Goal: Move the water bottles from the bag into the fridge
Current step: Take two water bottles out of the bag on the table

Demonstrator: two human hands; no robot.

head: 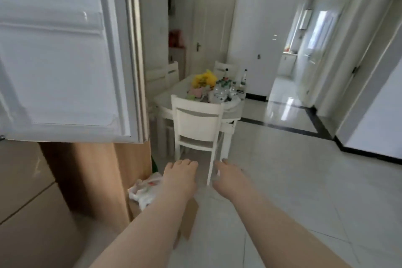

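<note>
Here both bare arms reach forward over the pale tiled floor toward the white dining chair. The left hand and the right hand are both empty, fingers curled loosely downward and gripping nothing. Beyond the chair, on the white table, a cluster of clear water bottles stands in a crumpled white bag, just beside a yellow bag; their labels are too blurred to read. Left of the chair the open fridge door fills the view, its clear door shelves showing. Below the door, a white plastic bag with red print, unreadable, lies on a cardboard box beside the wooden cabinet.
</note>
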